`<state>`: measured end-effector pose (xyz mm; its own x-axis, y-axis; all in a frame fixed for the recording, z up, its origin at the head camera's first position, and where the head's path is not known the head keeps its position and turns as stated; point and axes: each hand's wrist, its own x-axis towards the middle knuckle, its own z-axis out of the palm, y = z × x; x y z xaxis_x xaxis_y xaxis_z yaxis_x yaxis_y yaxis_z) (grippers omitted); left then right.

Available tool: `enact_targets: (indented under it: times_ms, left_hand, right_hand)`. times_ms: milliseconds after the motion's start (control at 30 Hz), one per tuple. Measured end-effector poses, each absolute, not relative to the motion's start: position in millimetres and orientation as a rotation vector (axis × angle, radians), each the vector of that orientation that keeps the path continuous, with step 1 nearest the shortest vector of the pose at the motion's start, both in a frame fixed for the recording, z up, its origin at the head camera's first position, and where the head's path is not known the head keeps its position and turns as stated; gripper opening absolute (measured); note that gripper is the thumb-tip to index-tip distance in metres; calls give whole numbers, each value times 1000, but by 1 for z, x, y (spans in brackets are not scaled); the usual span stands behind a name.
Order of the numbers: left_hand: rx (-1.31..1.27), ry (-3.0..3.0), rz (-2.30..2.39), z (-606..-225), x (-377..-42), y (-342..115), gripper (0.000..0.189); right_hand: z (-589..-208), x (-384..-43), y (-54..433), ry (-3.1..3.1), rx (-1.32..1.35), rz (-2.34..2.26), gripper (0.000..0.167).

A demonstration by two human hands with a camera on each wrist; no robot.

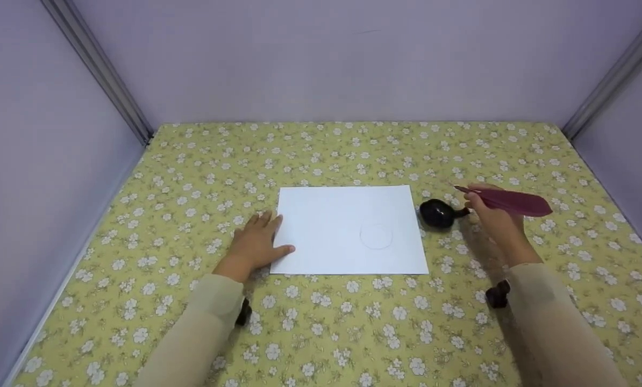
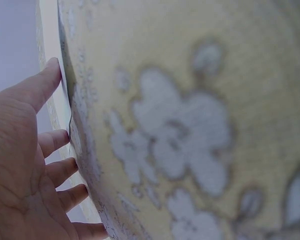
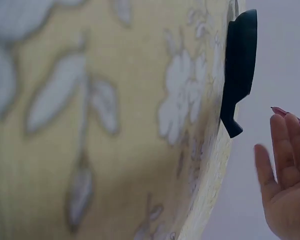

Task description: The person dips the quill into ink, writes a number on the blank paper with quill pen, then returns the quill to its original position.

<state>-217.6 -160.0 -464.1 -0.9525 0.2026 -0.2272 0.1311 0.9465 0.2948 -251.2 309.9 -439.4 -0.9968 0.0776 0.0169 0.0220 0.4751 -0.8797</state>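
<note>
A white sheet of paper [image 1: 321,231] lies on the table with a thin, faint round outline drawn on its right half. My left hand [image 1: 255,244] rests at the sheet's left edge, fingers spread, thumb and fingertips on the paper; the left wrist view shows the fingers [image 2: 65,172] along that edge. Beside the sheet's right edge sits a small, shiny black dish [image 1: 436,214] with a short handle, dark in the right wrist view too. Just right of its handle, my right hand [image 1: 496,217] pinches a dark red feather pen [image 1: 514,203], raised, tip pointing left.
A yellow-green floral cloth [image 1: 321,333] covers the table. Pale panels [image 1: 321,64] enclose it at the back and both sides, with metal posts [image 1: 100,70] in the corners. Small black devices [image 1: 497,294] are strapped at both wrists.
</note>
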Motion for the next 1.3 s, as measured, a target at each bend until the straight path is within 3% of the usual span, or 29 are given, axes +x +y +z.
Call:
enact_targets:
  times_ms: [233,533,900,1067,1300]
  left_hand:
    - [246,2840,411,-463,-217,-160,83]
    - [251,2850,400,-462,-217,-159,83]
    - [229,2835,419,-463,-217,-159,84]
    - [233,2837,422,-464,-218,-160,84]
    - [239,2841,420,-464,-218,-161,84]
  right_hand:
    - [-443,-251,315,-2647,236,1551,43]
    - [-441,-243,313,-2599,464,1278,38]
    - [-449,-237,328,-2850,621,968,73]
    - [-454,-233,336,-2839,757,739,78]
    - [-459,-229,343,-2818,871,504,73]
